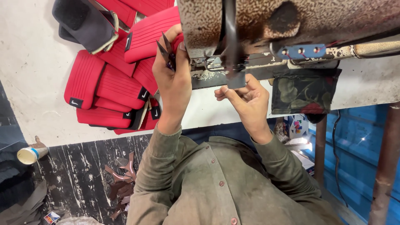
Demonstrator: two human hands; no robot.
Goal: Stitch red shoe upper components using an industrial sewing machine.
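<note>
Evidently, many red padded pieces (110, 85) are already stacked just beyond the left hand (173, 81), whose fingers are closed around dark thread snips (166, 52) and one red piece (152, 33). The right hand (246, 102) is pinched narrowly beneath the sewing machine (266, 25); what is pinched is hidden.

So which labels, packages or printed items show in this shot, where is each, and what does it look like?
Small black tags with a white mark: sewn on the ends of the red padded pieces, upper left.
Colourful printed box: below the table edge, right of the right hand; white with bright patches.
Small printed packet: on the floor, bottom left; white, red and blue.
</note>
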